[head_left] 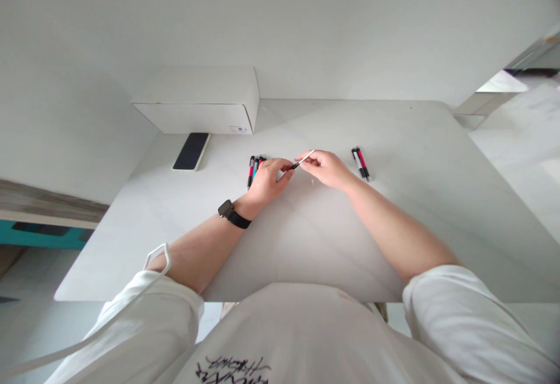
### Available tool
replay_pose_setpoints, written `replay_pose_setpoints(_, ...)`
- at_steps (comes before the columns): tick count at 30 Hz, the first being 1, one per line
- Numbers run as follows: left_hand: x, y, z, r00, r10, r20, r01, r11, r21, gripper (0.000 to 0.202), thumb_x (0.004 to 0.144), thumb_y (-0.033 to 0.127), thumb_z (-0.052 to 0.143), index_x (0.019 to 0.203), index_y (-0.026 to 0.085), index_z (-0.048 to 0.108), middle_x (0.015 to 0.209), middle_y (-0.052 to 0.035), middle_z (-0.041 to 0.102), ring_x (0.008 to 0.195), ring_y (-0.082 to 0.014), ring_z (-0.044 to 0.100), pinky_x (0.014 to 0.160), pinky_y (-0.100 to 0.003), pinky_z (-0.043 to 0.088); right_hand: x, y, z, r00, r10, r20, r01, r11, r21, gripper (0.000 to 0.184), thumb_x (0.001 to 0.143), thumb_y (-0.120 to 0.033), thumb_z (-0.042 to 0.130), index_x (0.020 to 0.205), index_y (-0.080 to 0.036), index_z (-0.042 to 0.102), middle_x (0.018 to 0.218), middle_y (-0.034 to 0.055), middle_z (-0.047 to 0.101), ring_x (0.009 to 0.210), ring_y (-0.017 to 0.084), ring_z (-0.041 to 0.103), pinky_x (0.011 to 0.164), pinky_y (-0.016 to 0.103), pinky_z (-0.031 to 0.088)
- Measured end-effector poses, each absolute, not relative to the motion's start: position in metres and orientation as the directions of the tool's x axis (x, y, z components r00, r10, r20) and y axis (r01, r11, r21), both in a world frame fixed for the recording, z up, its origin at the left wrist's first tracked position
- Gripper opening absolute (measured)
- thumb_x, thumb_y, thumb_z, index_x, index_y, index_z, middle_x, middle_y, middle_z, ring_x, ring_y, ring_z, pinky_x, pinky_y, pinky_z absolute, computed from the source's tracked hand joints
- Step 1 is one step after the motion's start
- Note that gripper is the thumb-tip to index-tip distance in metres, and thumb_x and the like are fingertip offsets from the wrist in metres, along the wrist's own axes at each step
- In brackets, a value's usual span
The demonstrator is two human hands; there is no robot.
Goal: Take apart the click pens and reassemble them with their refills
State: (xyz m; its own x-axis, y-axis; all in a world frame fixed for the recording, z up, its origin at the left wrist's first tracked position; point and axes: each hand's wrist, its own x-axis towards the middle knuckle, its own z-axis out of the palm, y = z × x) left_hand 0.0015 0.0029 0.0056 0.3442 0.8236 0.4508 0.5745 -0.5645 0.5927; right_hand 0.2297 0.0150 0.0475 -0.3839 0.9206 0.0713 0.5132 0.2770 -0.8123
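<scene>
At lower left of centre, a black watch (235,215) circles the left wrist. Mid-frame, the left hand (269,181) pinches the dark end of a slim pen piece (306,157); the right hand (326,168) curls at its white shaft, gripping or merely touching, I cannot tell. Apparently the step is two-handed handling; the next move calls for fine fingertip control. Left pens (251,169) and right pens (361,159) flank the hands; beyond, upper left, are a phone (191,151) and white box (192,118).
</scene>
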Motion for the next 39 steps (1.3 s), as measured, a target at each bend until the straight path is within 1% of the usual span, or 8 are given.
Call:
replay_pose_setpoints(3,0.002,0.002,0.006,0.344,0.825,0.449,0.576,-0.563,0.592,0.017,0.1,0.031,0.059,0.11,0.023,0.071,0.099,-0.0045,0.076,0.095,-0.0222,0.071,0.094,-0.039,0.051,0.245,0.021,0.051,-0.349,0.935,0.054,0.643,0.282,-0.712,0.043,0.096,-0.038,0.064,0.138,-0.026,0.062,0.116,0.0043,0.075,0.089,0.017,0.069,0.082,0.03,0.052)
replay_pose_setpoints(6,0.003,0.001,0.008,0.37,0.811,0.453,0.584,-0.582,0.566,0.017,0.099,0.031,0.06,0.109,0.023,0.072,0.099,-0.0048,0.077,0.094,-0.0228,0.071,0.094,-0.04,0.051,0.266,0.031,0.051,-0.261,0.965,0.017,0.829,0.233,-0.508,0.032,0.096,-0.035,0.064,0.126,-0.024,0.066,0.113,0.007,0.076,0.097,0.021,0.069,0.086,0.032,0.051)
replay_pose_setpoints(10,0.004,-0.004,0.011,0.519,0.742,0.424,0.542,-0.67,0.508,0.018,0.099,0.032,0.061,0.108,0.026,0.075,0.1,-0.0055,0.077,0.098,-0.0239,0.071,0.097,-0.042,0.049,0.281,0.037,0.045,-0.187,0.964,-0.19,0.959,0.137,-0.249,0.039,0.087,-0.045,0.074,0.118,-0.022,0.068,0.11,0.0114,0.077,0.092,0.027,0.07,0.076,0.035,0.051)
replay_pose_setpoints(15,0.008,-0.012,0.008,0.736,0.612,0.291,0.449,-0.762,0.467,0.014,0.094,0.031,0.067,0.101,0.031,0.079,0.097,-0.0055,0.076,0.097,-0.0241,0.071,0.098,-0.042,0.048,0.275,0.034,0.04,-0.202,0.935,-0.291,0.978,0.178,-0.105,0.032,0.08,-0.041,0.081,0.105,-0.023,0.074,0.102,0.0126,0.078,0.089,0.03,0.071,0.075,0.037,0.051)
replay_pose_setpoints(18,0.009,-0.014,0.006,0.752,0.604,0.262,0.465,-0.769,0.44,0.014,0.093,0.036,0.07,0.103,0.032,0.079,0.101,-0.0061,0.076,0.1,-0.0258,0.069,0.1,-0.043,0.046,0.27,0.033,0.041,-0.221,0.93,-0.294,0.973,0.191,-0.125,0.02,0.087,-0.031,0.071,0.105,-0.024,0.077,0.103,0.0119,0.078,0.09,0.029,0.071,0.08,0.038,0.05)
replay_pose_setpoints(25,0.007,-0.009,0.005,0.511,0.76,0.402,0.631,-0.649,0.425,0.035,0.098,0.038,0.065,0.132,0.027,0.066,0.119,-0.0096,0.071,0.113,-0.0297,0.064,0.102,-0.045,0.044,0.258,0.022,0.053,-0.506,0.858,-0.09,0.835,0.461,-0.301,0.031,0.097,-0.022,0.056,0.118,-0.025,0.078,0.116,0.0084,0.073,0.103,0.024,0.067,0.089,0.03,0.046)
replay_pose_setpoints(31,0.006,-0.005,0.001,0.483,0.777,0.404,0.665,-0.626,0.408,0.019,0.099,0.034,0.064,0.113,0.026,0.074,0.111,-0.0091,0.072,0.106,-0.0291,0.065,0.098,-0.045,0.047,0.233,0.004,0.061,-0.583,0.805,0.111,0.7,0.567,-0.434,0.025,0.098,-0.023,0.059,0.114,-0.024,0.078,0.112,0.0064,0.074,0.1,0.021,0.067,0.091,0.028,0.045)
replay_pose_setpoints(39,0.005,0.001,0.003,0.332,0.857,0.394,0.521,-0.515,0.681,0.021,0.102,0.037,0.061,0.102,0.022,0.076,0.097,-0.0068,0.074,0.092,-0.022,0.066,0.086,-0.036,0.051,0.237,0.006,0.069,-0.481,0.858,0.179,0.597,0.47,-0.65,0.029,0.101,-0.042,0.059,0.12,-0.023,0.072,0.107,0.0044,0.077,0.091,0.019,0.069,0.083,0.028,0.05)
